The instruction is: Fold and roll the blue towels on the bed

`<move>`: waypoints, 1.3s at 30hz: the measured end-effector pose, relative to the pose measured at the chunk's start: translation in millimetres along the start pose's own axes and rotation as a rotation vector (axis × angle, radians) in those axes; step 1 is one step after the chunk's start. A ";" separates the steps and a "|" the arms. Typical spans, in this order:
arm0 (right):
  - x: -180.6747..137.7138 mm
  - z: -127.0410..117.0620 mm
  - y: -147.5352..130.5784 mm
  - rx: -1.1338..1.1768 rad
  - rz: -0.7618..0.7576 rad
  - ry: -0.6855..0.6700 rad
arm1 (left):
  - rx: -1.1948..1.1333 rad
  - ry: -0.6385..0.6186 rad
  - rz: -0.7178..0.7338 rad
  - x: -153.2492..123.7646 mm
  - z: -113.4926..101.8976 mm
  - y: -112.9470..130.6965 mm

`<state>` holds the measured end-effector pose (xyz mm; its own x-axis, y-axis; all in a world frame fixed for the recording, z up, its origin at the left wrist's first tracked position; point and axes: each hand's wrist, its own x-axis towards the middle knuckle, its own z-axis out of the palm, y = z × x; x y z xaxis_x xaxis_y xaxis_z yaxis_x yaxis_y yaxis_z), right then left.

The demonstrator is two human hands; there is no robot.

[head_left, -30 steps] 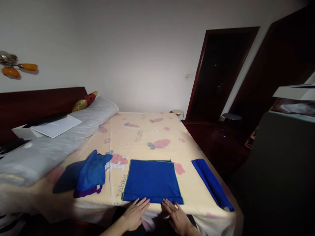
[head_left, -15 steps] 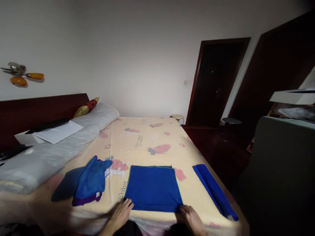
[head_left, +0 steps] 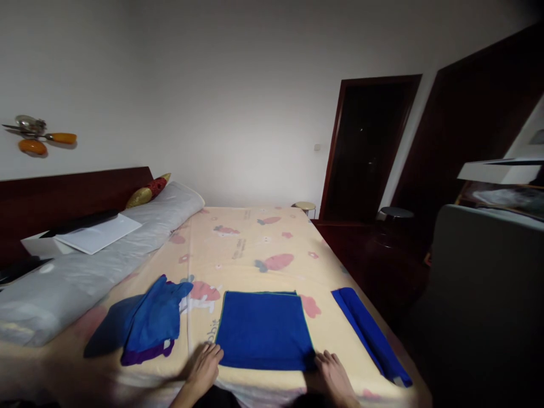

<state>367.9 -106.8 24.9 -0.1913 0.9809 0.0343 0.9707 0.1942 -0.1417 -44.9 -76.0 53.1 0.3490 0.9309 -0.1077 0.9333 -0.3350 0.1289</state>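
- Head view: one blue cloth lies flat on the bed, close to its near edge and midway across; it is nearly square, its wider span runs left to right along that edge, and its far hem points toward the back wall
- left hand rests flat at the cloth's near-left corner, fingers fanned apart, the tips touching the hem
- right hand sits at the near-right corner, fingers apart and lying on the hem; the light is dim there, so I cannot tell whether they nip the fabric or only rest on it
- two hands in all, one at each near corner, well apart
- one folded blue strip lies to the right of the cloth, apart from it; its long axis runs from near-right to far-left, along the bed's right side
- one heap of crumpled fabric lies to the left, apart from the cloth; blue on top, a purple edge below, a darker piece beside it
- one grey pillow along the headboard, with one white paper on it
- two stools past the bed's far end, by one dark door
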 end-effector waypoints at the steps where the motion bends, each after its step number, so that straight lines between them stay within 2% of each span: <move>1: 0.1 -1.4 -0.8 -0.002 0.005 -0.008 | -0.011 0.011 -0.011 -0.4 -4.1 1.5; 4: -0.5 -5.2 -1.3 0.000 0.015 -0.046 | -0.032 0.002 -0.035 -0.5 -10.6 1.5; 11: 0.8 -1.3 2.4 0.001 0.090 -0.129 | -0.043 -0.080 -0.063 0.6 -11.1 -9.0; 16: -0.1 2.9 5.6 -0.026 0.125 -0.101 | -0.016 -0.055 -0.113 -1.4 -12.0 -12.4; 21: -1.2 2.2 1.6 -0.089 0.151 -0.058 | 0.070 -0.036 -0.207 3.1 1.8 -8.0; 25: -0.9 2.5 -6.9 -0.113 0.088 -0.059 | 0.127 -0.020 -0.163 7.0 12.6 -1.4; 30: 0.1 -2.6 -15.5 -0.115 0.048 -0.067 | 0.142 -0.008 -0.072 4.0 13.7 1.4; 34: 1.4 -10.7 -35.8 -0.102 -0.002 -0.036 | 0.161 0.054 -0.059 1.3 15.5 7.4; 36: -0.1 -13.0 -51.9 -0.048 -0.107 -0.059 | 0.184 0.077 -0.068 1.9 17.4 10.0; 39: -5.3 -11.7 -71.7 0.097 -0.305 -0.192 | 0.204 0.070 -0.073 5.4 18.7 12.0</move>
<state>301.1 -126.0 46.4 -0.5022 0.8595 -0.0955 0.8485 0.4683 -0.2466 -30.3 -77.7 35.7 0.2796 0.9593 -0.0397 0.9561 -0.2820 -0.0795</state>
